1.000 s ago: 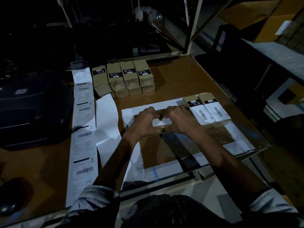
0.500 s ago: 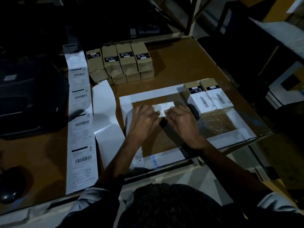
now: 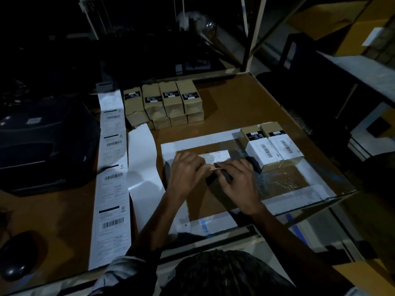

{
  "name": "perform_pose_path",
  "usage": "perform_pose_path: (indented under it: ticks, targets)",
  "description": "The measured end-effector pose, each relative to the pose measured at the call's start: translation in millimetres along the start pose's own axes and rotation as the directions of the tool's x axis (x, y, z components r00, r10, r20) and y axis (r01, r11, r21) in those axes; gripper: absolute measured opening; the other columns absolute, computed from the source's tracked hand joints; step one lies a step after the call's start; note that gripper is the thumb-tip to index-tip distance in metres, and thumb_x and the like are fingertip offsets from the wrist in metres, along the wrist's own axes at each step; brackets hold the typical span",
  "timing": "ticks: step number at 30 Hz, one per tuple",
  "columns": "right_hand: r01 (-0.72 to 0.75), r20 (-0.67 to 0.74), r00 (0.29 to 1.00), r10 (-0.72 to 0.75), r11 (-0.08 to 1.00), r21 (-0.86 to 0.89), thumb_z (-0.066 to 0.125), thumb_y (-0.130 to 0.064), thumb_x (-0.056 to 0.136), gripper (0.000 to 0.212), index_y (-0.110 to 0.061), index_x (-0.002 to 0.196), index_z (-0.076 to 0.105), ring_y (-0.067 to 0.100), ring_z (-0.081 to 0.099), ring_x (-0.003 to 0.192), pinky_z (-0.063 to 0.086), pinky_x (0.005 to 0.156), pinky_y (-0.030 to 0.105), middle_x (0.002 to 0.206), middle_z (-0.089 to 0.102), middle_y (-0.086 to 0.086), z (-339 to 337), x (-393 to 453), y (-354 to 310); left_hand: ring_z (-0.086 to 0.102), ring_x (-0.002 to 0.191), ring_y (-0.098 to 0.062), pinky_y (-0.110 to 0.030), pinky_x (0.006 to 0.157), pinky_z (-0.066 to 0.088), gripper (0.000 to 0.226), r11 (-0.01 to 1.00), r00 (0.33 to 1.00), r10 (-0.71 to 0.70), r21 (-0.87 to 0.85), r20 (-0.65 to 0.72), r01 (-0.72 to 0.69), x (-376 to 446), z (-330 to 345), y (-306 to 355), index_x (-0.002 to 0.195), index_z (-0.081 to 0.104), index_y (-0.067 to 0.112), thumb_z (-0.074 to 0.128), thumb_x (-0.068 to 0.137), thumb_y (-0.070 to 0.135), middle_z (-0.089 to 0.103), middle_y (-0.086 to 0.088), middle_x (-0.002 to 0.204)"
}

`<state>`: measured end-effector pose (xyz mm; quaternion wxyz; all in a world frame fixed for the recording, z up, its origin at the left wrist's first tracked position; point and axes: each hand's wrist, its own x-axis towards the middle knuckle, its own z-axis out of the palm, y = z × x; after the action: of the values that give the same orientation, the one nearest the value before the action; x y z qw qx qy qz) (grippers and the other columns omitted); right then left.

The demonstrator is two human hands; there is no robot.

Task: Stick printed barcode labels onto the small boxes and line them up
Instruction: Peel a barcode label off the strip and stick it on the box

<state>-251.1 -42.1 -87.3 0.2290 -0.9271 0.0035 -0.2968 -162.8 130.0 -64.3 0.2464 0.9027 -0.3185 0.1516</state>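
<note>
A small brown box lies in the middle of the desk with a white barcode label [image 3: 215, 156] on its top; my hands hide most of the box. My left hand [image 3: 187, 170] and my right hand [image 3: 240, 182] curl round the box from either side, fingertips meeting at the label's near edge. Two labelled boxes [image 3: 271, 149] stand side by side just right of my hands. A stack of unlabelled brown boxes [image 3: 164, 103] sits at the back. A long strip of printed labels [image 3: 112, 178] runs down the left.
A black label printer [image 3: 42, 144] stands at the far left, with a dark mouse [image 3: 16, 256] near the front left corner. Peeled white backing paper [image 3: 143, 159] lies beside the strip. A white taped frame [image 3: 213, 138] marks the work area. The desk's right edge [image 3: 320, 159] drops off.
My hands have lowered over the box and spread along its near side, uncovering the label on top. The view shifted slightly; the other boxes stayed put.
</note>
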Motion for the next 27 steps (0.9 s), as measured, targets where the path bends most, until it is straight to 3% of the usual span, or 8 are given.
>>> perform_pose_path:
  ticks: [2,4,6,8,12,18,24,27]
  targets:
    - [-0.072,0.085,0.993,0.076,0.996,-0.052,0.057,-0.028,0.083,0.049,-0.02,0.132,0.063,0.027,0.045,0.129,0.038,0.105,0.049,0.137,0.057,0.003,-2.3,1.2,-11.3,0.062,0.109,-0.023,-0.033,0.1,0.039,0.028,0.989,0.99,-0.13,-0.064,0.061,0.134,12.5,-6.7,-1.3,0.114,0.07,0.016,0.069,0.091,0.032,0.071,-0.006,0.114]
    - [-0.195,0.206,0.95,0.237,0.96,-0.202,0.046,-0.041,0.089,0.061,-0.03,0.149,0.041,0.033,0.017,0.149,0.018,0.117,0.06,0.162,0.025,0.005,-2.8,7.3,-24.3,0.06,0.117,-0.026,-0.043,0.103,0.045,0.045,0.97,0.966,-0.226,-0.066,0.129,0.235,17.7,-6.9,-4.5,0.129,0.061,0.015,0.07,0.088,0.032,0.066,-0.008,0.126]
    - [-0.302,0.287,0.879,0.381,0.91,-0.285,0.027,-0.055,0.101,0.059,-0.04,0.157,0.016,0.036,-0.011,0.152,-0.003,0.117,0.064,0.168,-0.008,0.004,3.8,14.4,-34.8,0.063,0.114,-0.026,-0.049,0.096,0.052,0.052,0.954,0.947,-0.277,-0.07,0.166,0.291,15.7,-3.6,-8.4,0.131,0.053,0.021,0.068,0.084,0.04,0.066,-0.008,0.124]
    - [-0.277,0.324,0.867,0.378,0.907,-0.317,0.015,-0.064,0.101,0.061,-0.044,0.158,0.007,0.036,-0.024,0.15,-0.014,0.113,0.063,0.166,-0.023,0.003,14.1,15.6,-47.9,0.064,0.111,-0.027,-0.049,0.09,0.055,0.045,0.943,0.935,-0.309,-0.072,0.173,0.324,12.4,1.2,-10.8,0.128,0.049,0.027,0.058,0.087,0.042,0.067,-0.005,0.12]
    - [-0.165,0.341,0.897,0.281,0.929,-0.331,0.016,-0.065,0.102,0.059,-0.047,0.157,0.013,0.034,-0.026,0.151,-0.01,0.115,0.061,0.166,-0.026,0.001,23.8,8.0,-64.0,0.065,0.107,-0.027,-0.044,0.088,0.055,0.034,0.942,0.937,-0.309,-0.086,0.164,0.326,13.2,-0.1,-9.5,0.123,0.056,0.021,0.053,0.093,0.036,0.069,-0.006,0.113]
    - [-0.391,0.208,0.837,0.506,0.819,-0.42,0.009,-0.067,0.101,0.055,-0.054,0.155,0.008,0.039,-0.022,0.151,0.0,0.117,0.069,0.166,-0.023,0.007,-3.0,13.6,-17.1,0.069,0.103,-0.029,-0.044,0.084,0.06,0.033,0.92,0.925,-0.349,-0.132,0.15,0.368,12.5,3.9,-11.2,0.124,0.06,0.015,0.066,0.091,0.012,0.07,-0.01,0.114]
    - [-0.301,0.336,0.844,0.418,0.887,-0.35,0.016,-0.06,0.103,0.054,-0.054,0.155,0.005,0.035,-0.033,0.147,-0.017,0.111,0.061,0.163,-0.032,0.004,25.6,6.9,-71.1,0.066,0.101,-0.03,-0.042,0.087,0.056,0.03,0.924,0.935,-0.332,-0.153,0.126,0.349,13.7,7.9,-15.8,0.121,0.059,0.017,0.063,0.092,0.014,0.07,-0.011,0.109]
    - [-0.286,0.32,0.849,0.421,0.874,-0.393,0.016,-0.062,0.102,0.054,-0.056,0.154,0.002,0.034,-0.036,0.145,-0.015,0.112,0.061,0.163,-0.033,0.006,21.1,6.7,-59.6,0.065,0.103,-0.031,-0.046,0.089,0.056,0.033,0.929,0.936,-0.319,-0.146,0.147,0.339,13.8,8.2,-17.9,0.123,0.059,0.015,0.063,0.09,0.014,0.07,-0.012,0.111]
